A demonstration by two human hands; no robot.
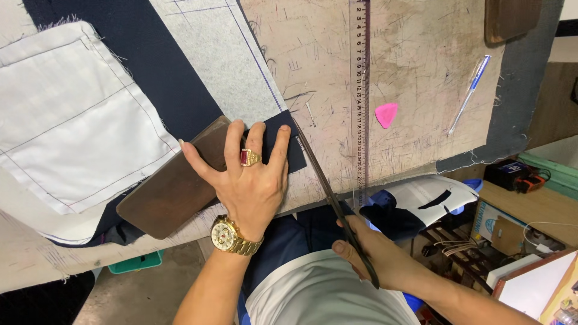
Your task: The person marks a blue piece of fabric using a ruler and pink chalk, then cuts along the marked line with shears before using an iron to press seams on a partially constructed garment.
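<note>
Navy cloth (283,141) under scissors (328,192)

You've got one view only: head cam, looking steeply down over the scratched, pale wooden cutting table (415,90), close in. The table's near edge runs diagonally across frame; your lap and the floor show below that edge.

Blue-white carton (485,218) below table (421,90), right

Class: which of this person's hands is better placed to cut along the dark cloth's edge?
Probably the right hand: it holds the scissors, blades at the dark cloth. The left hand lies flat on it.
</note>
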